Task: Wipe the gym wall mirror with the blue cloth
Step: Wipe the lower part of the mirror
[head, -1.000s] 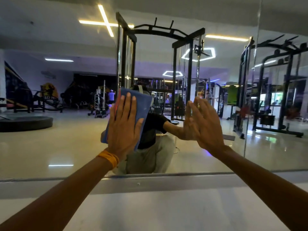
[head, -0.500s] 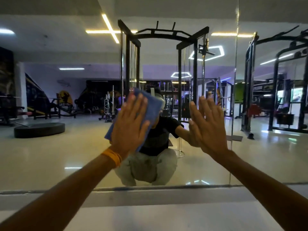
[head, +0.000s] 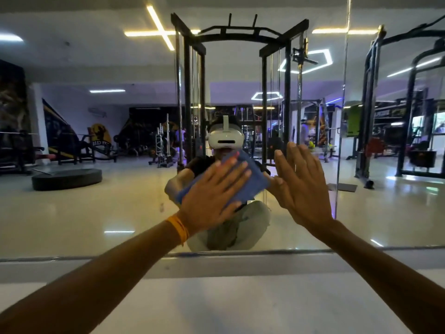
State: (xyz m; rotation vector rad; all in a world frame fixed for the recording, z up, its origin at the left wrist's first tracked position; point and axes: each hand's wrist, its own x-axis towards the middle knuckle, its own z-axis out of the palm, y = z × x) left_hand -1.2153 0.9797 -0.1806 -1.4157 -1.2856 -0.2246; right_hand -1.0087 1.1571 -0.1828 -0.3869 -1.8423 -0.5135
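No legible text on anything in view

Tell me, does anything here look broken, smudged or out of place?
Nothing stands out. The left hand presses the blue cloth flat on the wall mirror, and the right hand rests open on the glass beside it. I see no cracks. A faint speck left of the cloth could be a smudge; too small to tell.

left hand (head: 212, 196) flat on the blue cloth (head: 250, 186), pressing it on the mirror (head: 96, 213) | right hand (head: 303, 186) open, palm on glass just beside it | orange wristband (head: 179, 229) on left wrist
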